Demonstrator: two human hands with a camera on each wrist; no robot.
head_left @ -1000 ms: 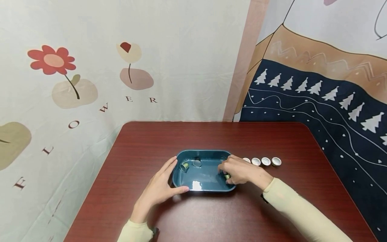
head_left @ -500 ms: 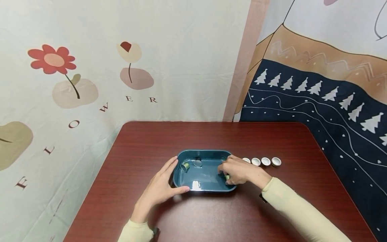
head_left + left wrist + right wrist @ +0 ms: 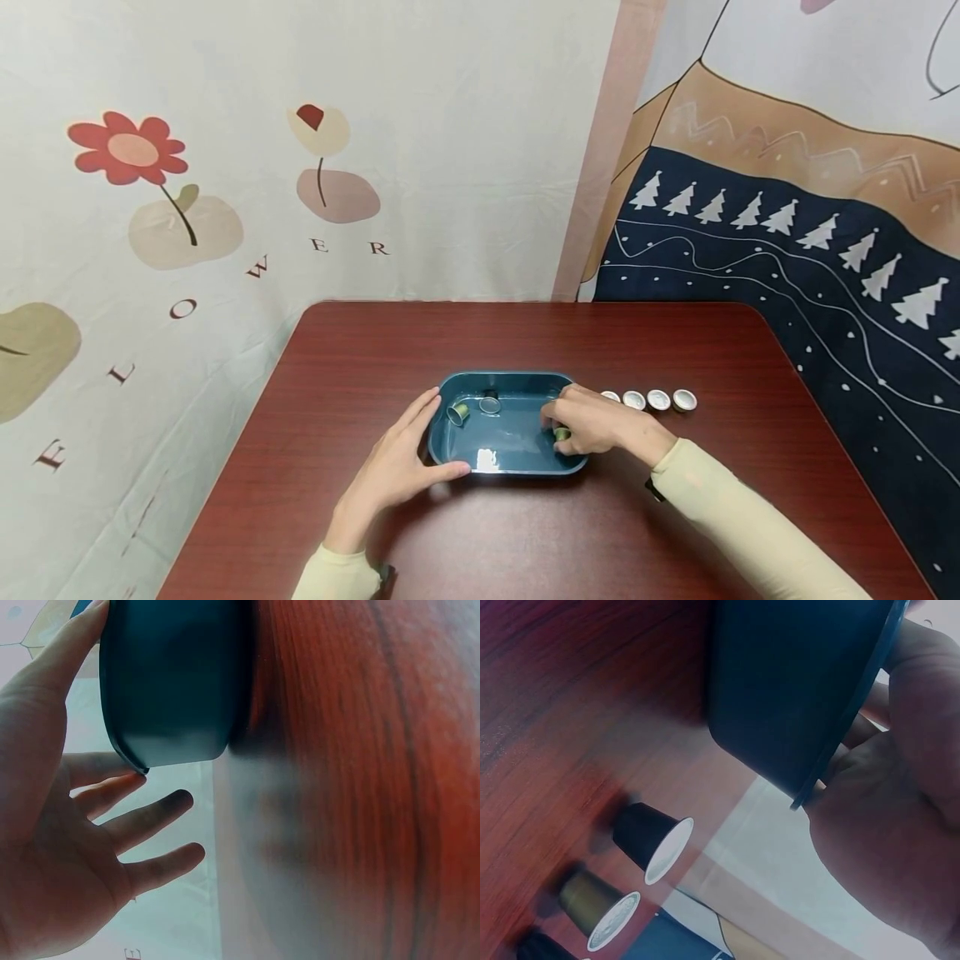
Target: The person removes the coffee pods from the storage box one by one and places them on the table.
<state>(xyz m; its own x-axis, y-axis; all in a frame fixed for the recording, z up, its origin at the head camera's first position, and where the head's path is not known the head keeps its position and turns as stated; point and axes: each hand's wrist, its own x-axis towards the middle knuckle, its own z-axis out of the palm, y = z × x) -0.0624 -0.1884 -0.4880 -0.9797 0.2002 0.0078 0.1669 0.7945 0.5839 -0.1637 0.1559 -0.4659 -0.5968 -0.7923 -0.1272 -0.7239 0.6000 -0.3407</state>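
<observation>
A dark teal tray (image 3: 517, 437) sits on the table. My left hand (image 3: 390, 462) spans its left end, thumb at the near rim and straight fingers along the left side; in the left wrist view the lower fingers stand spread away from the tray wall (image 3: 176, 682). Inside the right end, my right hand (image 3: 596, 421) pinches a small green coffee capsule (image 3: 562, 433) between thumb and fingers, partly hidden by them. Another green capsule (image 3: 458, 413) lies on its side at the tray's left, beside a dark capsule (image 3: 490, 404) tipped toward me.
Several coffee capsules (image 3: 658, 401) stand lid up in a row right of the tray. The right wrist view shows a black capsule (image 3: 649, 836) and an olive one (image 3: 596, 904) among them. Behind the reddish wooden table (image 3: 360, 342) hang printed cloths (image 3: 480, 167).
The green capsule in my right fingers has shifted slightly, and the right thumb has drawn in a little to the left. My left hand and the tray stay in place.
</observation>
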